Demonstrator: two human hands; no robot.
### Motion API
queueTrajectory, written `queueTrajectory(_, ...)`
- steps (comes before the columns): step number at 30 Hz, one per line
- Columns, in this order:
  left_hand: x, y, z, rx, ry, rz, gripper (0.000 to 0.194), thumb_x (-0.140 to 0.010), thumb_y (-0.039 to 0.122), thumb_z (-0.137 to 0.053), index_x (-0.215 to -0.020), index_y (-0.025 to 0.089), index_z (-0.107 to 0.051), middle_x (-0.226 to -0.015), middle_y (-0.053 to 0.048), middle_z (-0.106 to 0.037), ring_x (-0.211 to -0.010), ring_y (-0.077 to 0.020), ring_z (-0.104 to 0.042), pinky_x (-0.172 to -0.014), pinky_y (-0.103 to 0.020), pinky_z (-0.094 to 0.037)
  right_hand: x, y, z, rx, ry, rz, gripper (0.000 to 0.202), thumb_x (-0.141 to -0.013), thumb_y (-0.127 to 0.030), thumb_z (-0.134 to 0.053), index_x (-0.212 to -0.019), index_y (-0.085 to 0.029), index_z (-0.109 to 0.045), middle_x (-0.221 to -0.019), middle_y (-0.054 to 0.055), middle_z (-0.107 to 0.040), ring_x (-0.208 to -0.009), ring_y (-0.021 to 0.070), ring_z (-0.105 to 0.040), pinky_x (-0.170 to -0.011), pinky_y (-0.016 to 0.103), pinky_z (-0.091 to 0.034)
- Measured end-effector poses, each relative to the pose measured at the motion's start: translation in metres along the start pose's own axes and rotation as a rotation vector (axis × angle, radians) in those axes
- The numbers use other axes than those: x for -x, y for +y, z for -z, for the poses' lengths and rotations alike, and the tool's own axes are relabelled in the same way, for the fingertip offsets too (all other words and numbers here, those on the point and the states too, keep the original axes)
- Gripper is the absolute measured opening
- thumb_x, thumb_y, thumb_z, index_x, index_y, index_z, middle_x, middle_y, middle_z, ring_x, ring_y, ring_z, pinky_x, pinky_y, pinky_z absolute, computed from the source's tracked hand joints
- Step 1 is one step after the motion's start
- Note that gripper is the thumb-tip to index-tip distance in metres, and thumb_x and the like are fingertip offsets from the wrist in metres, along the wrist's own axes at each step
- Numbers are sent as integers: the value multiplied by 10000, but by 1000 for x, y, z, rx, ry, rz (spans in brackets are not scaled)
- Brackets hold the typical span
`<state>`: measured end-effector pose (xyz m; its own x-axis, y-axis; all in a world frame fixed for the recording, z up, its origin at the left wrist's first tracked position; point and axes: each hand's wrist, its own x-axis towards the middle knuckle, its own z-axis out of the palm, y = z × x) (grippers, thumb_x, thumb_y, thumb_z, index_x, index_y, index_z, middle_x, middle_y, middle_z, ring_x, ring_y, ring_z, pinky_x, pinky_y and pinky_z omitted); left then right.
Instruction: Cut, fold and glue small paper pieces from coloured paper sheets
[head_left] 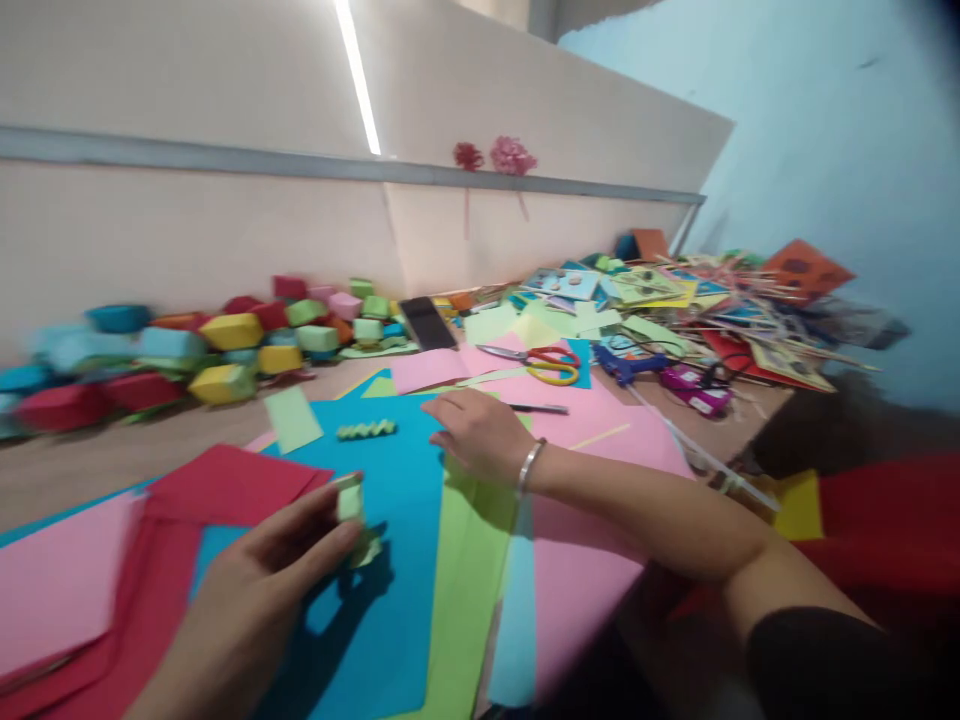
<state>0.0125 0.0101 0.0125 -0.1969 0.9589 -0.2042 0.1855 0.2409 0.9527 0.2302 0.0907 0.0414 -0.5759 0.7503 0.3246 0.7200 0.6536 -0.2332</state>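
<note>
Table [45, 470]: left hand [255, 570] pinches folded green paper [350, 500] above blue sheet [382, 620], right hand [484, 430] curls near zigzag strip [367, 429], can't tell if gripping; likely paper-shaping, next move probably needs steady left pinch.

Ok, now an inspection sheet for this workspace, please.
Surface: brown tabletop, partly covered with coloured paper sheets.
Things in work: light-green folded paper piece; pleated green strip lying on the blue sheet.
Clutter: coloured paper blocks, phone, scissors, pen, blue glue gun.
Hands: left hand pinches the folded piece; right hand over the sheets, nothing visible in it.
Cables: black cord by the purple device; its run can't be traced.
Surroundings: pale panel, two paper flowers, blue wall.
</note>
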Motion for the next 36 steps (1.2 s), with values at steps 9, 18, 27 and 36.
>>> queueTrajectory(9,4,5,-8,207,-152,-144,348,-612,380,-853,-750,195,-593,-691,18,-632,-633,-123,-581,-551,-206,-470,29,-38,-28,-686,-43,-40,26,-842,-184,-668,-846,-163,-683,-724,-14,-649,-640,93,-547,-623,207,-414)
queueTrajectory(18,-1,6,-8,-72,-169,-243,321,-723,493,-696,-774,176,-680,-634,-14,-632,-544,-124,-526,-512,-231,-432,19,-22,-27,-657,130,-91,147,-809,-114,-604,-907,-174,-696,-742,2,-653,-658,111,-559,-646,237,-450)
queueTrajectory(27,2,5,-7,-120,-79,-382,249,-714,410,-670,-813,182,-656,-665,21,-571,-504,-112,-504,-433,-213,-396,25,-30,-23,-653,408,-92,128,-774,-189,-702,-765,-194,-575,-678,-31,-639,-582,96,-562,-583,214,-450)
queueTrajectory(36,-2,-4,-4,-173,-12,-491,287,-686,464,-639,-831,220,-680,-661,12,-663,-572,-147,-605,-515,-213,-491,27,-31,-24,-312,344,358,169,-938,-239,-564,-805,-193,-656,-795,37,-713,-768,135,-642,-737,234,-500)
